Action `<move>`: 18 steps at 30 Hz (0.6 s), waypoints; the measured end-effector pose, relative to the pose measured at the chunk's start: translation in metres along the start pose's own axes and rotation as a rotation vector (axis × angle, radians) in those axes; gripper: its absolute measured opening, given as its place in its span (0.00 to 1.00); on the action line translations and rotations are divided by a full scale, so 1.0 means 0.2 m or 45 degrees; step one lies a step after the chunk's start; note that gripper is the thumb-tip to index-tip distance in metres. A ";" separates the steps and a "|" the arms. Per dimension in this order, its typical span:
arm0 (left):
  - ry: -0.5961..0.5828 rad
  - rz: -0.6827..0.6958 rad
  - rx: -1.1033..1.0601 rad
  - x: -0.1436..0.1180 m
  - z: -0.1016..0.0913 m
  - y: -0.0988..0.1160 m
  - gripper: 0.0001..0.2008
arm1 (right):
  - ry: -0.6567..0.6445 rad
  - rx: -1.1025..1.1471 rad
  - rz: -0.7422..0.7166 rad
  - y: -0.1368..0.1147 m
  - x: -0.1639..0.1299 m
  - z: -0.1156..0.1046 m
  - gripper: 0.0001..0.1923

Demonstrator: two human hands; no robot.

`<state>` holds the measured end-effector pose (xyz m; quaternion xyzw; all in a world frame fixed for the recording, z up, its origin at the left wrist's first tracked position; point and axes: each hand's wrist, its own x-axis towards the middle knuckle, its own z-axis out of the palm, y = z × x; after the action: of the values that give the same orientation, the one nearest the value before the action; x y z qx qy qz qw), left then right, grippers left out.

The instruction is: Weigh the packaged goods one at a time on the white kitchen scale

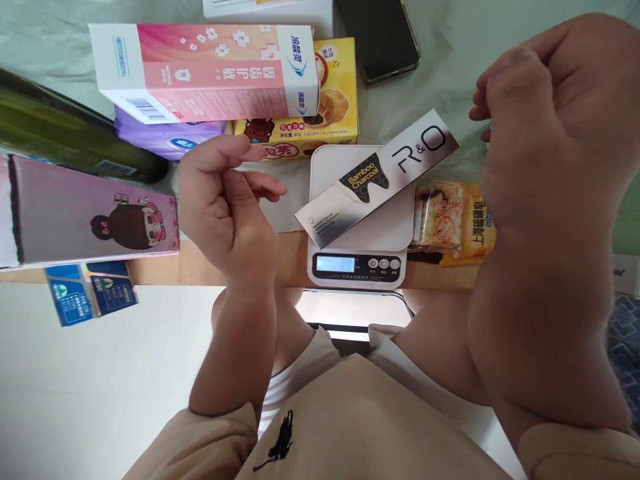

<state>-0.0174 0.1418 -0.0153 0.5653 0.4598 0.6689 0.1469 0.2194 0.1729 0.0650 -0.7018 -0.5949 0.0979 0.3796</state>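
A silver toothpaste box point(377, 177) marked "Bamboo Charcoal" lies slantwise across a white digital kitchen scale point(361, 257), its ends overhanging the platform. The scale's display is lit, but the digits are hard to read. My left hand point(227, 200) hovers left of the scale, fingers loosely bent and apart, with nothing in it. Raised at the upper right, my right hand point(545, 93) is clear of the box; its fingers bend loosely and are partly hidden behind the thumb. No object shows in it.
A pink-white carton point(210, 73) rests over a purple pack point(167, 133) and a yellow snack box point(335, 100). Left are a green bottle point(75, 127) and pink box point(90, 207). A phone point(383, 40) lies behind; wrapped snacks point(439, 217) and a yellow packet point(477, 227) sit right.
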 end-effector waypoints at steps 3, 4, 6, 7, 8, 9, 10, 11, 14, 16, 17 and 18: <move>-0.022 -0.028 0.079 -0.01 0.01 0.04 0.11 | -0.069 -0.050 0.066 -0.01 0.00 -0.01 0.10; -0.034 -0.033 0.080 -0.01 0.01 0.06 0.14 | -0.117 -0.082 0.110 -0.01 0.00 -0.01 0.09; -0.105 -0.043 0.087 -0.03 0.01 0.08 0.16 | -0.210 -0.141 0.181 -0.02 0.00 -0.02 0.07; -0.161 -0.038 0.096 -0.03 0.00 0.08 0.15 | -0.242 -0.159 0.202 -0.02 0.00 -0.02 0.06; -0.233 -0.020 0.107 -0.04 -0.01 0.08 0.14 | -0.263 -0.169 0.221 -0.03 0.00 -0.02 0.05; -0.306 0.020 0.112 -0.04 -0.01 0.07 0.13 | -0.278 -0.172 0.241 -0.03 -0.01 -0.02 0.05; -0.375 0.076 0.111 -0.04 -0.02 0.06 0.13 | -0.286 -0.175 0.263 -0.04 -0.01 -0.02 0.06; -0.435 0.135 0.109 -0.04 -0.02 0.05 0.16 | -0.298 -0.182 0.288 -0.04 -0.01 -0.02 0.06; -0.572 0.223 0.137 -0.06 -0.01 0.04 0.29 | -0.347 -0.208 0.323 -0.03 -0.01 -0.01 0.09; -0.672 0.237 0.157 -0.07 0.00 0.06 0.31 | -0.384 -0.237 0.332 -0.03 0.00 -0.01 0.11; -0.713 0.227 0.153 -0.08 0.01 0.07 0.31 | -0.404 -0.253 0.333 -0.02 0.00 -0.01 0.13; -0.742 0.223 0.138 -0.08 0.01 0.07 0.31 | -0.424 -0.274 0.335 -0.02 0.00 -0.01 0.14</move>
<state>-0.0059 0.1236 -0.0141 0.7779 0.3828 0.4632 0.1839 0.2173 0.1711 0.0689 -0.7837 -0.5598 0.1969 0.1834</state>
